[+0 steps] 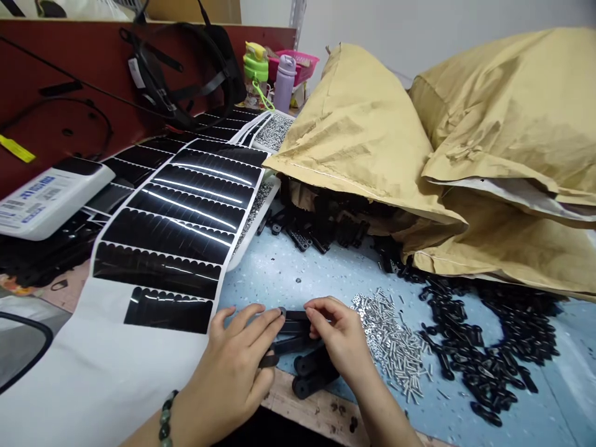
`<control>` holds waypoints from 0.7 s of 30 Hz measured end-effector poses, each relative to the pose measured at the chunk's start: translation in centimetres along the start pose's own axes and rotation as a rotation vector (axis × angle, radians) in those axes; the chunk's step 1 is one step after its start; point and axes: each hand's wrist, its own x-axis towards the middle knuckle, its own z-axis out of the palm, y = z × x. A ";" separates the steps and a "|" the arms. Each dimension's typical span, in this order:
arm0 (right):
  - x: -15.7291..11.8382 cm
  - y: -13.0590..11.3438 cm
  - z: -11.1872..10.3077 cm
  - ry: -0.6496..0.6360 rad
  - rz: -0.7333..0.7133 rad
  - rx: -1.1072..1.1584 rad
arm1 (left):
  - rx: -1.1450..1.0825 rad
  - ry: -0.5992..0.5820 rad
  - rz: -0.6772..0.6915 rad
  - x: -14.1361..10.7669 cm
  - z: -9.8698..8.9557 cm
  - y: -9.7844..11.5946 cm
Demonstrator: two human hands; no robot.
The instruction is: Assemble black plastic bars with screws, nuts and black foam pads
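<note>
Left hand [237,355]: grasping a black plastic bracket [297,325], lower center.
Right hand [339,335]: pinching the same bracket.
Nearby: loose silver screws [386,343], just right.

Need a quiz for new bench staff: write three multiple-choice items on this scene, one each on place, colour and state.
1. Where do the loose screws lie? A: on the blue bench top beside the right hand; B: in a tan sack; C: on the white sheet.
2. What colour is the basket? A: white; B: pink; C: green.
3. Which hand touches the black part? A: right only; B: neither; C: left hand and right hand.

1 A: the screws lie spread there.
2 B: its rim shows pink.
3 C: both rest on it.
</note>
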 end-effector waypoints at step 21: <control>0.1 -0.1 0.2 0.034 -0.057 -0.334 | 0.063 -0.088 0.036 0.7 0.1 0.2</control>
